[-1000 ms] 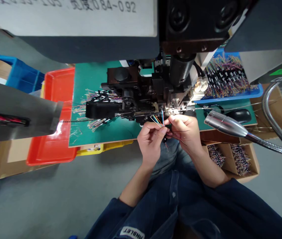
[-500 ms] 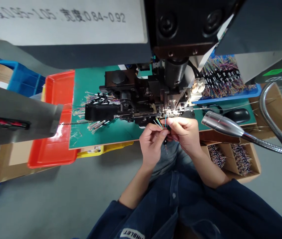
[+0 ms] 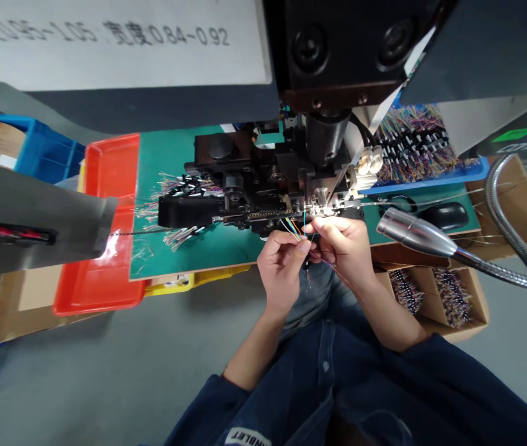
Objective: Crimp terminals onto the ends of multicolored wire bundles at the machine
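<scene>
The 2 hands are close together. The left hand (image 3: 282, 266) and the right hand (image 3: 342, 244) each pinch thin colored wires (image 3: 294, 228) tight in their fingers, just under the front of a black crimping machine (image 3: 263, 186). A silver lamp (image 3: 412, 231) sits to the right, near the right hand. A green mat (image 3: 198, 254) lies under the machine, beside a red tray (image 3: 100, 285).

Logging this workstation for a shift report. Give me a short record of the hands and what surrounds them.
Left hand: pinches thin multicoloured wires
Right hand: closed on the same wires, just below the machine's front
Machine: black metal crimping press on a green rectangular work mat
Nearby: red plastic tray; chrome gooseneck lamp; blue plastic tray of wire bundles
</scene>
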The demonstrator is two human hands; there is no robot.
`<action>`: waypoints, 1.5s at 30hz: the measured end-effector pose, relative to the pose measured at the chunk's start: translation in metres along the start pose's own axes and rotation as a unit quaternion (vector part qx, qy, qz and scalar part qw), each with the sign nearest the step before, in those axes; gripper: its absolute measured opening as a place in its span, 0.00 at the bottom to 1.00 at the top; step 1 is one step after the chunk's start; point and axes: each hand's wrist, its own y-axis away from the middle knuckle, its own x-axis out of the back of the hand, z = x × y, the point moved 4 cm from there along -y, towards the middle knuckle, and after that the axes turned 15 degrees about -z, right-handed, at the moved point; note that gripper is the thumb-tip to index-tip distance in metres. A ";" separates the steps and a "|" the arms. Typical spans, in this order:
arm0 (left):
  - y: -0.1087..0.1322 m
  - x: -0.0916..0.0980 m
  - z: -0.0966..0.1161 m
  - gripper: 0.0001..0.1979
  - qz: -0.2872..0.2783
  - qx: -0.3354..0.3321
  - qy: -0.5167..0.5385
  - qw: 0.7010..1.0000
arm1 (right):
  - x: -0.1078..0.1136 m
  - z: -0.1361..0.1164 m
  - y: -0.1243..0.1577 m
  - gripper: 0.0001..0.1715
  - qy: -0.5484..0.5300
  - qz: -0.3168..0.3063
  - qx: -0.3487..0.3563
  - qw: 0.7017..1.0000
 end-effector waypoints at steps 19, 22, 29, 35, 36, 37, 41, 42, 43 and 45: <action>-0.002 -0.003 0.001 0.09 -0.026 0.009 0.007 1.000 | -0.006 -0.012 0.001 0.22 0.044 -0.014 0.015 0.999; -0.002 -0.002 -0.002 0.12 -0.014 0.018 0.012 1.000 | -0.005 -0.010 0.001 0.23 0.023 -0.011 0.002 1.000; -0.002 -0.001 -0.003 0.12 0.016 0.045 0.013 0.999 | -0.002 -0.003 0.000 0.22 -0.012 -0.012 -0.018 1.000; 0.000 -0.001 -0.008 0.10 0.016 0.051 0.019 0.998 | 0.000 -0.003 0.000 0.22 0.024 0.014 -0.017 0.999; 0.000 -0.001 -0.009 0.10 0.017 0.047 0.020 0.999 | 0.000 -0.003 0.000 0.22 0.025 0.015 -0.017 0.999; 0.000 -0.001 -0.009 0.09 0.018 0.040 0.019 0.999 | -0.001 -0.003 -0.001 0.22 0.026 0.015 -0.017 0.999; 0.000 -0.001 -0.007 0.09 0.029 0.015 0.012 0.999 | 0.000 -0.006 -0.001 0.20 0.038 0.015 -0.004 0.999; 0.000 -0.001 -0.006 0.09 0.029 0.014 0.014 0.999 | 0.000 -0.008 -0.001 0.19 0.045 0.014 0.000 0.999; 0.000 -0.001 -0.005 0.09 0.028 0.016 0.017 0.999 | 0.000 -0.009 0.000 0.19 0.055 0.012 0.003 0.998; 0.000 -0.002 -0.005 0.09 0.023 0.023 0.019 0.999 | 0.000 -0.013 0.000 0.19 0.080 0.006 0.008 0.997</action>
